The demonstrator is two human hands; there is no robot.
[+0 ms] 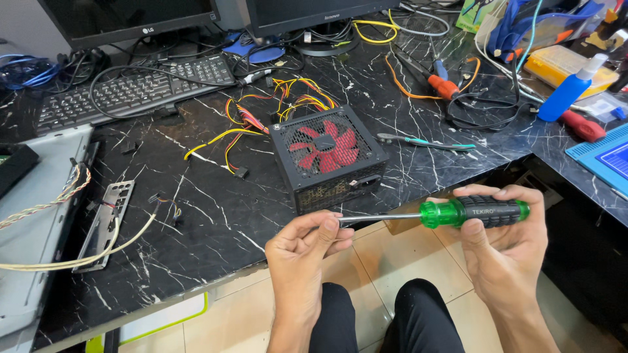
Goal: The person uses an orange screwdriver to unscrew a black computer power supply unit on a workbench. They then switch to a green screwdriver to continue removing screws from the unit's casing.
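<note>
My right hand [507, 252] grips the green and black handle of a screwdriver [471, 212], held level over my lap. Its metal shaft runs left to my left hand [302, 252], whose fingertips pinch the tip; anything small there is hidden. Just beyond the hands, a black power supply unit [329, 159] with a red fan behind a grille sits near the front edge of the black marble desk [196, 216]. Yellow, red and black cables [261, 121] trail from its back.
A black keyboard [131, 91] and two monitors stand at the back. A grey computer case [33, 222] with loose wires lies at left, beside a metal port plate [104, 222]. Pliers [425, 142], an orange-handled tool [443, 86], a blue bottle [569, 91] and a blue mat [605, 160] lie right.
</note>
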